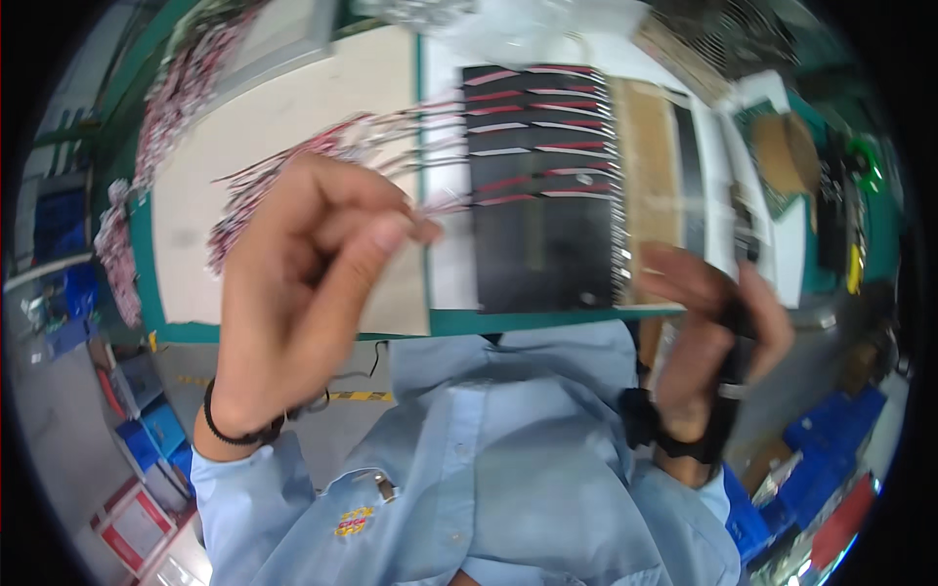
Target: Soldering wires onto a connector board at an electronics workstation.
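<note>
My left hand [308, 254] is closed in a pinch left of the black board. A thin red and white wire [449, 205] runs from its fingertips to that board. Red and white wires [500, 151] lie across the black board [528, 254] in rows, reaching a line of small metallic ends [618, 195] along its right edge. Near the board's lower right corner is my right hand [713, 303], blurred by motion. A black strap or tool runs along its palm, and I cannot tell whether the fingers hold anything. Loose wires [264, 176] fan out left of the board, partly behind my left hand.
A beige sheet [381, 88] covers the left of the green work surface [567, 320]. Bundles of wires [181, 107] hang at the far left. Clear plastic bags [508, 29] lie at the back. A tape roll [785, 154] sits at the right. Blue bins [826, 435] stand lower right.
</note>
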`<control>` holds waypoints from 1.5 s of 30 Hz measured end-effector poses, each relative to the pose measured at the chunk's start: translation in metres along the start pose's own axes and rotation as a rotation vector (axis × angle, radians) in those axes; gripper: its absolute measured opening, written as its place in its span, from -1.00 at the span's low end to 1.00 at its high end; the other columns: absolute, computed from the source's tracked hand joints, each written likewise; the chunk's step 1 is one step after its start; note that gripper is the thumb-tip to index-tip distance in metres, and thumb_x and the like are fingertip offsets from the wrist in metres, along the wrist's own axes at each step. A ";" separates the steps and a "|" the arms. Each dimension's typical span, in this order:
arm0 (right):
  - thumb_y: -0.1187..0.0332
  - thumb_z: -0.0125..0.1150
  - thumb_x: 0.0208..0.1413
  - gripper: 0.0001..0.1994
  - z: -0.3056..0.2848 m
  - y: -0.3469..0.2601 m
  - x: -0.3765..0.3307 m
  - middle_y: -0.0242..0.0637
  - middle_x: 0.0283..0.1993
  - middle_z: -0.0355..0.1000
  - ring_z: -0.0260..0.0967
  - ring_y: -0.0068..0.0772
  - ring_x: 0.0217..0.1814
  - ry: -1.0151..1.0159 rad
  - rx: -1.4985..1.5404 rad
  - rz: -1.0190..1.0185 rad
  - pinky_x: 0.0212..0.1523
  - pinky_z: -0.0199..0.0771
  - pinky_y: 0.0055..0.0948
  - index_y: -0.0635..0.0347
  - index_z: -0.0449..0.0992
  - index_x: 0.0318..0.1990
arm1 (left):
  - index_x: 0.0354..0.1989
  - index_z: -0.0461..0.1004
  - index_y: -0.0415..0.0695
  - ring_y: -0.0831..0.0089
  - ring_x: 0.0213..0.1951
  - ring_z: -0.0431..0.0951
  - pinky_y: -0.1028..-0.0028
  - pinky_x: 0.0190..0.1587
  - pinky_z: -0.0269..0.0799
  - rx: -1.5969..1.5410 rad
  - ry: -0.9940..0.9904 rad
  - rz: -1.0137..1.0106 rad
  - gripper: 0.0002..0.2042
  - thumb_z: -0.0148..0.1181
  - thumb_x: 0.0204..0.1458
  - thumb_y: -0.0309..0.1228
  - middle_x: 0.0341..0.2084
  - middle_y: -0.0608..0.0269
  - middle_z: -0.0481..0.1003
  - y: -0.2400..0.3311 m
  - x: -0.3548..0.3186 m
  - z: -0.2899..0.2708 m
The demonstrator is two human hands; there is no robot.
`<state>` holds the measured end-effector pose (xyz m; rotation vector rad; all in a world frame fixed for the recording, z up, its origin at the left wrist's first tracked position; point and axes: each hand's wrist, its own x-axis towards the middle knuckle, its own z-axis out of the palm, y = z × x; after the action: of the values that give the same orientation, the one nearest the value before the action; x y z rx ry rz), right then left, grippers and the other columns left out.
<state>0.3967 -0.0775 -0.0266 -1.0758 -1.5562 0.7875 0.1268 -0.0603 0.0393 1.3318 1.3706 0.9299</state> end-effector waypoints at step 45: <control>-0.17 -0.09 0.28 -0.27 -0.039 0.040 -0.025 0.12 -0.31 0.49 0.51 -0.15 -0.42 0.168 -0.394 -0.029 -0.36 0.56 -0.30 0.46 0.11 0.20 | -0.36 0.53 -0.30 0.70 -0.64 0.44 0.71 -0.62 0.29 0.018 -0.414 -0.563 -0.89 0.22 0.13 -0.49 -0.59 0.26 0.55 -0.015 0.097 0.094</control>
<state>0.4458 -0.0871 -0.0625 -1.3626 -1.6148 0.3640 0.2208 0.0244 -0.0092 0.9933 1.3177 0.2453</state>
